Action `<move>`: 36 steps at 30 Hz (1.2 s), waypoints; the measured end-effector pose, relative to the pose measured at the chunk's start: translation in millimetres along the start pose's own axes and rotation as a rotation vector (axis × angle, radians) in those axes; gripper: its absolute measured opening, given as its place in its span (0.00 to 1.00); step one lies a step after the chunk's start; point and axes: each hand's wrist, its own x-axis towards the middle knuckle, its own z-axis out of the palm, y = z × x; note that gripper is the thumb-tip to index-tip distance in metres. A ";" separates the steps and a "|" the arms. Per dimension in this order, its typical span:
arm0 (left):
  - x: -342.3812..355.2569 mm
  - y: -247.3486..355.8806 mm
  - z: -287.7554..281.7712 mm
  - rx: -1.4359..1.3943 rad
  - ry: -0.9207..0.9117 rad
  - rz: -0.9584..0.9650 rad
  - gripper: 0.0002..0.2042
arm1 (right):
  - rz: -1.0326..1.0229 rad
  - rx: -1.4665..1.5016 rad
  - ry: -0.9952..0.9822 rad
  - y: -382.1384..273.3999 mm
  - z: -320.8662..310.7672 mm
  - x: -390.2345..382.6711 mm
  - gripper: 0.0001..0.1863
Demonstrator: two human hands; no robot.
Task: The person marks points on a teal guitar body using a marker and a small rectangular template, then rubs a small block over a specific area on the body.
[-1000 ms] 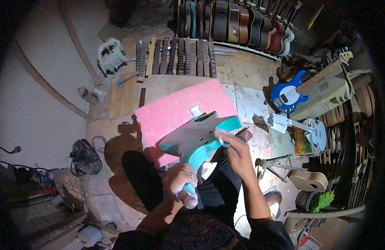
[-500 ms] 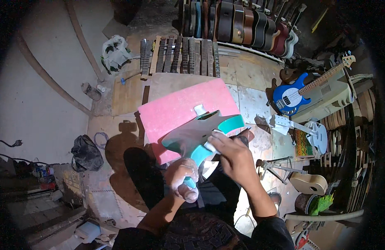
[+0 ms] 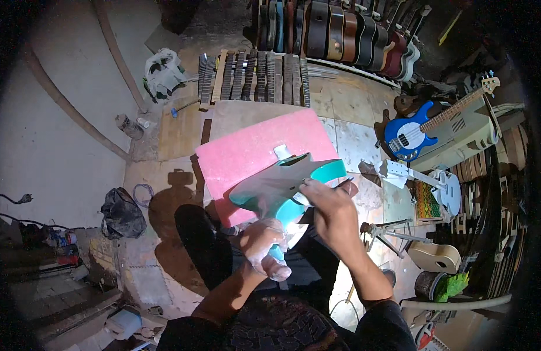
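A teal electric guitar body (image 3: 268,182), its face dulled by pale dust, is held tilted over a pink foam-like board (image 3: 247,140). My left hand (image 3: 262,241) is closed around a narrow teal part at its near end, with whitish dust on the fingers. In my right hand (image 3: 333,212) is a small white pad (image 3: 301,199), pressed against the body's right edge near the inner curve. Whether the pad is cloth or abrasive paper I cannot tell. A small white block (image 3: 281,151) lies on the board just beyond the body.
Guitar necks (image 3: 261,76) lie in a row beyond the board, with hanging guitars (image 3: 340,35) behind. At right are a blue bass (image 3: 409,137), a white guitar (image 3: 446,190) and a bare wooden body (image 3: 434,257). A black plastic bag (image 3: 123,213) sits at left.
My right hand and the white pad have shifted slightly along the guitar body's edge. My left hand has moved a little to the right, still gripping. The body has barely moved.
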 end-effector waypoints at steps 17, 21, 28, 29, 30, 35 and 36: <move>-10.7 -3.2 4.5 -0.103 0.072 -0.091 0.31 | 0.026 -0.031 0.068 1.1 2.2 -7.8 0.33; -10.1 -0.5 3.6 -0.107 0.096 -0.115 0.32 | -0.029 -0.016 -0.033 -14.2 4.9 -16.6 0.33; -14.7 -3.5 4.7 -0.166 0.107 -0.146 0.32 | 0.012 -0.010 -0.043 -21.6 11.2 -19.9 0.32; -15.3 -3.1 5.2 -0.171 0.111 -0.169 0.32 | -0.013 0.041 0.003 -23.4 15.3 -22.6 0.31; -15.9 -2.7 6.3 -0.176 0.115 -0.191 0.32 | -0.012 0.045 0.021 -17.5 16.8 -23.4 0.31; -0.9 -5.9 6.9 -0.117 0.077 -0.156 0.33 | 0.057 0.075 0.102 -16.5 19.3 -17.6 0.31; -0.2 -5.4 7.1 -0.120 0.083 -0.157 0.33 | 0.075 0.071 0.111 -16.7 20.0 -17.9 0.31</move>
